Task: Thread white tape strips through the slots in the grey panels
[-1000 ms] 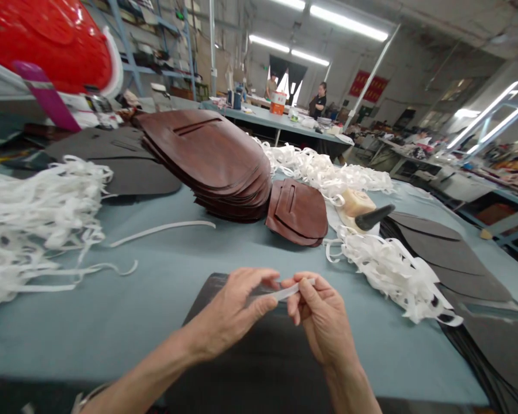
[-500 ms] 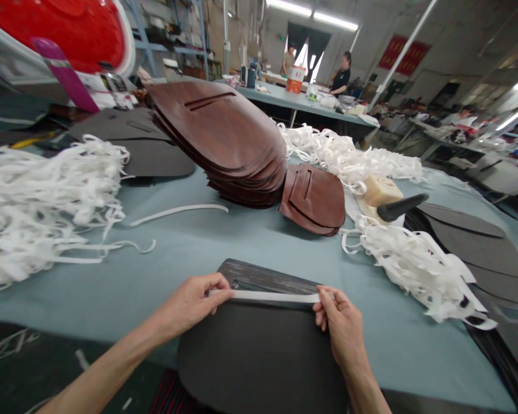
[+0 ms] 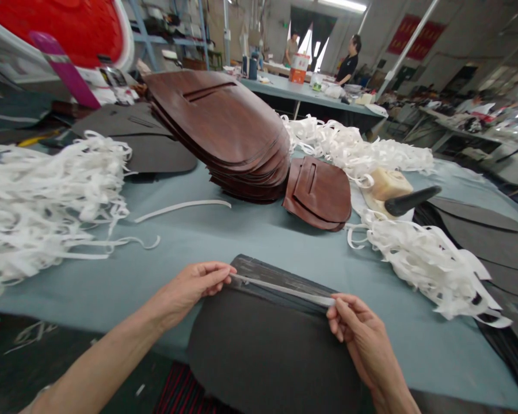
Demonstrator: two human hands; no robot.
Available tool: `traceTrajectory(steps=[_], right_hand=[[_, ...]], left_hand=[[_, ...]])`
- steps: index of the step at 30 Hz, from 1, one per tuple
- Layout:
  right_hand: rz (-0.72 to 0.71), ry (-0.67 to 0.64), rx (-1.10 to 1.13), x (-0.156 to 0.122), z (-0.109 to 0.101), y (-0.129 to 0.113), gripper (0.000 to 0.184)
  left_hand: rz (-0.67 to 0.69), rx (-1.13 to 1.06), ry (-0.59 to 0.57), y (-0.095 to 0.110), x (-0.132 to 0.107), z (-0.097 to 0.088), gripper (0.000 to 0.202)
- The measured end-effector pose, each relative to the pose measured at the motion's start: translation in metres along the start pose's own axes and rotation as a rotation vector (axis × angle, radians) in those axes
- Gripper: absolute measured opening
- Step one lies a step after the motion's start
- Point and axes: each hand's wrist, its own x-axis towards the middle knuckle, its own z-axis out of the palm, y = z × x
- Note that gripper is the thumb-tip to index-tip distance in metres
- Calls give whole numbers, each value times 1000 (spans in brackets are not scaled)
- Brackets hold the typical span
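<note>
A narrow white strip (image 3: 285, 290) is stretched between my two hands, above the slot in a dark grey leather panel (image 3: 271, 345). My left hand (image 3: 209, 278) pinches its left end near the panel's upper left corner. Its right end is pinched in my right hand (image 3: 349, 316), over the panel's right side. The strip slopes down to the right. Beyond the slot, the panel's far band looks scuffed and streaked. The panel lies at the table's near edge, its lower part reaching over that edge.
Brown leather pieces (image 3: 224, 121) are stacked at the back, with smaller brown pieces (image 3: 319, 192) beside them. White strips pile up at left (image 3: 47, 201) and right (image 3: 427, 264). A block with a black handle (image 3: 412, 201) stands near dark panels (image 3: 479, 230). Two people stand farther off.
My left hand has risen slightly and my right hand has shifted right and down, so the strip has gone from nearly level to slanted and turned more on edge. The view has shifted slightly.
</note>
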Motion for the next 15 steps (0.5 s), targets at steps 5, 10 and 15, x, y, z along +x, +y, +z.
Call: traceTrajectory(steps=[5, 10, 15], right_hand=[[-41, 35, -177, -1, -10, -4, 33], [-50, 182, -467, 6, -16, -2, 45], [-31, 229, -676, 14, -23, 0, 41]], left_hand=[[55, 157, 50, 3, 12, 5, 37], [118, 319, 95, -1, 35, 12, 27], [120, 497, 124, 1, 48, 14, 25]])
